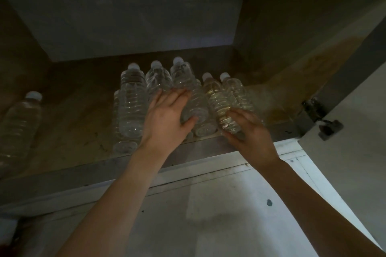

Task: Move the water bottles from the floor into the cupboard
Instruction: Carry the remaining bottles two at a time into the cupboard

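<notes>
I read the cupboard (79, 115) as holding a cluster of water bottles (131, 100). They lie on their sides on its base, white caps toward the back wall, with clear liquid inside. A lone bottle (18, 127) lies well apart at the left. The left grip (167, 117) lies over the centre bottle (194, 102), thumb curled under its base. The right grip (248, 131) curls round the lower end of the amber-lit bottle (219, 100), just beside the rightmost bottle (236, 92). Both held bottles are inside the cupboard, near its front edge.

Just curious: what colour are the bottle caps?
The caps are white, clearest in the head view.
</notes>
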`<state>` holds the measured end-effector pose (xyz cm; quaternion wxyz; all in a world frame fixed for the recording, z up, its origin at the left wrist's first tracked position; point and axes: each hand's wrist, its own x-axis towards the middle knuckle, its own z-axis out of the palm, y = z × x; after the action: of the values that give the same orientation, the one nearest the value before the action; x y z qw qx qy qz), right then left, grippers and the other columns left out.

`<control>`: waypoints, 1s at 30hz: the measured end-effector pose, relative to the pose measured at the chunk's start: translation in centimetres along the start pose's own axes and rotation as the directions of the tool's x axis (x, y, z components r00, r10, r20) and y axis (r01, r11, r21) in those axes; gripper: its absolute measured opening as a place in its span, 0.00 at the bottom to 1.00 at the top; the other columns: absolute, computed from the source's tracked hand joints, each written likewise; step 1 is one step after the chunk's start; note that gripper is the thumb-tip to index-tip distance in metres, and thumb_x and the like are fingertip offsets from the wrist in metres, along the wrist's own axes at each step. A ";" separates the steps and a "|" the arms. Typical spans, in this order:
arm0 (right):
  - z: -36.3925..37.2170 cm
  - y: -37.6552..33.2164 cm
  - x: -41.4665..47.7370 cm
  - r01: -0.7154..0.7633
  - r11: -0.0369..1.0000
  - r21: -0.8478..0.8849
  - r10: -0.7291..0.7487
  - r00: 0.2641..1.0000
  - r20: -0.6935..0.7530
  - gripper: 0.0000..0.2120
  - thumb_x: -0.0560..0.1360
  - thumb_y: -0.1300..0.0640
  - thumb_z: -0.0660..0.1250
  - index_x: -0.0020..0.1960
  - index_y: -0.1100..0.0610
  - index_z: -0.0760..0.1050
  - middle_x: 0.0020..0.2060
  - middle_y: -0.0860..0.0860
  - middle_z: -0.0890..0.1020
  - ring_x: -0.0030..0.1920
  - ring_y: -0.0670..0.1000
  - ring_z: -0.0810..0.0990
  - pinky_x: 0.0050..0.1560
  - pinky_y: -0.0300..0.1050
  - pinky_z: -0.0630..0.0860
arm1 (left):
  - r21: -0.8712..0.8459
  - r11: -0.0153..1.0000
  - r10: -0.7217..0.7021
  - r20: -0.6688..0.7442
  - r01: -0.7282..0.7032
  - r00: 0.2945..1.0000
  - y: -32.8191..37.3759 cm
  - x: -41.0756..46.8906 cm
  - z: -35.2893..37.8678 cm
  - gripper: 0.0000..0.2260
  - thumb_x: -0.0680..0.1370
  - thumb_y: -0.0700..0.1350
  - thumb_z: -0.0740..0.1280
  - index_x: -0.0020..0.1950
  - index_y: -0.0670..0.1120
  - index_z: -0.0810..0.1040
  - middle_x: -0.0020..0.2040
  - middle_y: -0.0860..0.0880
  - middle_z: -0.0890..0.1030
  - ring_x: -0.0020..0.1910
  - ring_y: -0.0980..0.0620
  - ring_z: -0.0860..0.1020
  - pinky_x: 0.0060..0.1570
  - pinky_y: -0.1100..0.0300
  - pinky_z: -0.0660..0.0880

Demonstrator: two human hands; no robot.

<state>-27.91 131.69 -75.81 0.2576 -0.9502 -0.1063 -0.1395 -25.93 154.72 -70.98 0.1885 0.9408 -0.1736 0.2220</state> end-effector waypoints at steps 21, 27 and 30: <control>-1.3 2.8 -0.5 -0.235 0.957 0.168 0.252 0.964 -0.084 0.28 0.73 0.53 0.73 0.71 0.53 0.69 0.70 0.51 0.71 0.69 0.53 0.70 0.65 0.41 0.67 | 0.053 0.999 -0.001 0.001 0.001 1.000 0.7 0.5 0.2 0.25 0.73 0.51 0.72 0.69 0.46 0.74 0.67 0.48 0.77 0.68 0.48 0.73 0.75 0.45 0.57; -1.6 3.0 -0.4 -0.251 0.938 0.239 0.274 0.959 -0.067 0.27 0.73 0.56 0.74 0.71 0.56 0.71 0.71 0.50 0.72 0.69 0.50 0.71 0.66 0.37 0.65 | 0.020 1.000 -0.009 -0.008 0.010 1.000 0.8 0.7 0.4 0.25 0.73 0.51 0.72 0.68 0.45 0.75 0.67 0.48 0.77 0.67 0.49 0.75 0.73 0.48 0.61; -1.6 2.9 0.0 -0.277 0.928 0.250 0.297 0.954 -0.045 0.29 0.74 0.54 0.73 0.72 0.55 0.70 0.72 0.49 0.71 0.68 0.48 0.71 0.67 0.38 0.66 | 0.018 1.000 -0.008 -0.013 0.008 1.000 0.9 0.7 0.4 0.25 0.73 0.51 0.73 0.68 0.46 0.76 0.67 0.49 0.78 0.66 0.50 0.75 0.73 0.48 0.62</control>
<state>-27.49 128.41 -75.81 0.3926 -0.9107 0.0282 -0.1251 -25.55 153.59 -70.75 0.1818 0.9418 -0.1664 0.2288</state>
